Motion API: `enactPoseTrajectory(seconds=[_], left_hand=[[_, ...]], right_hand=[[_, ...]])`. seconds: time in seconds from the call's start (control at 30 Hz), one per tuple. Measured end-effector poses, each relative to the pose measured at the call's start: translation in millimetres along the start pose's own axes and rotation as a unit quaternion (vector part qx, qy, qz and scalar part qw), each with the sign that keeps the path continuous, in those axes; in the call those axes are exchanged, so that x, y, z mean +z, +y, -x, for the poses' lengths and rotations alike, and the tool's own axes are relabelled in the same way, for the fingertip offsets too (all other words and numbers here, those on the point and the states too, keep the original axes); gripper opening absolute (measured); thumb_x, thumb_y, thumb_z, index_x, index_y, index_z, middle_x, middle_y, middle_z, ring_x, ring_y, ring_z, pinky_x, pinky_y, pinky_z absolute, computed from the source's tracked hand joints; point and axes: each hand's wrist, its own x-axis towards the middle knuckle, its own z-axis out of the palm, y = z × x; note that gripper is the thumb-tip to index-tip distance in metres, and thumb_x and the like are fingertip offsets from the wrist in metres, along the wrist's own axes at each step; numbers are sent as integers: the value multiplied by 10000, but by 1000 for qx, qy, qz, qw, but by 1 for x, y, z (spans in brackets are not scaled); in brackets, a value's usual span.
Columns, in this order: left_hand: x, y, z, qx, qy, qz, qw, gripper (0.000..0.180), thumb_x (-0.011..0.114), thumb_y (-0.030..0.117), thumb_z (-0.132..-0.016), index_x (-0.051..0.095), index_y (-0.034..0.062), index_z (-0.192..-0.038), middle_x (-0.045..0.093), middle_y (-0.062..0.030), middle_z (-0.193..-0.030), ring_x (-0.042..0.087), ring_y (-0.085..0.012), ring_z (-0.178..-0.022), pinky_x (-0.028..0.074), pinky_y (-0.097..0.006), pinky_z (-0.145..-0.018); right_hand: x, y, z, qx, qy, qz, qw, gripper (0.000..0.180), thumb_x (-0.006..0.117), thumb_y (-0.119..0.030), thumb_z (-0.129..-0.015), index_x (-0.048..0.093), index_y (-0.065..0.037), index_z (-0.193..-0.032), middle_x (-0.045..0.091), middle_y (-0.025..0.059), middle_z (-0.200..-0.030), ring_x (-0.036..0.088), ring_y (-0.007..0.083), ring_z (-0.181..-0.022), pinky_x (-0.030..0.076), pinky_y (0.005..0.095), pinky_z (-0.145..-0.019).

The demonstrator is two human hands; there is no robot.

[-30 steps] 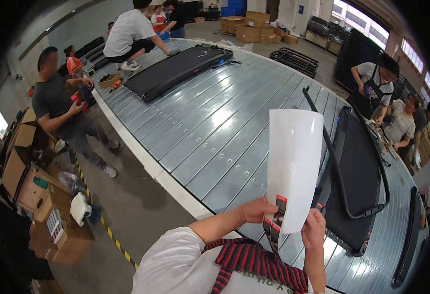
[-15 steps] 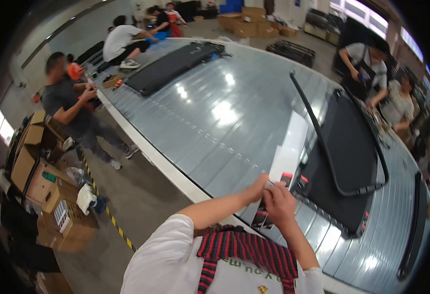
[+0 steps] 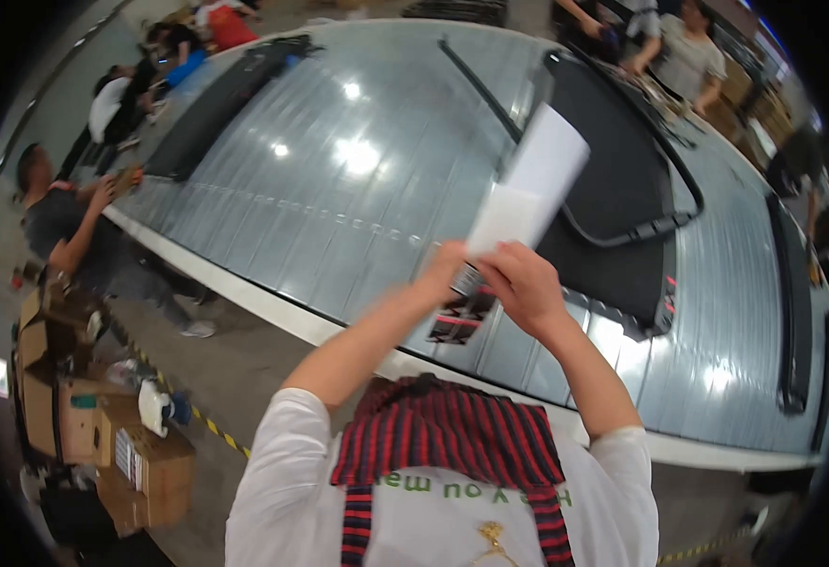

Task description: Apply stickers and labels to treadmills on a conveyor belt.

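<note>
Over the near edge of the large metal-topped table, both my hands hold a long strip of labels. Its white part (image 3: 551,156) reaches up and away from me, and its dark printed part with red marks (image 3: 459,319) hangs below my fingers. My left hand (image 3: 441,272), somewhat blurred, closes on the strip's left edge. My right hand (image 3: 529,286) pinches the strip from the right, its fingertips hidden behind the knuckles. A flat black panel (image 3: 617,265) lies just beyond my right hand, and a bent black tube frame (image 3: 690,180) rests across it.
The metal tabletop (image 3: 291,227) carries another long black panel (image 3: 221,104) at far left and a black bar (image 3: 789,312) at right. Cardboard boxes (image 3: 164,472) stand on the floor at left. A person in dark grey (image 3: 74,222) and several others are around the table.
My view has swung, so the table sits higher and turned. The label strip has been raised toward the middle, still between both hands, with more of its dark part showing.
</note>
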Motion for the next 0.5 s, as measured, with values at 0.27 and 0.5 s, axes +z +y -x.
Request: enactPoseTrajectory(seconds=[0.27,0.5], left_hand=[[60,-4,1,-51,-1,114,992,277,607,261,-699,583,13,-821,599,-145,-728,575,-255,-642,438,-331,-596],[54,-15,17,-177,99,49,978,287,608,253,-712,597,29,-891,614,-136,-761,586,-254,-688,447,-340,-641]], right_hand=[[-23,-2,46,65,-43,-14,997,85,609,-60,-670,581,-50,-750,514,87,-691,533,263,-640,432,347,-552],[-8,-13,67,15,53,36,998,128,626,-8,-620,562,-51,-722,529,86,-683,538,250,-628,432,336,-524]])
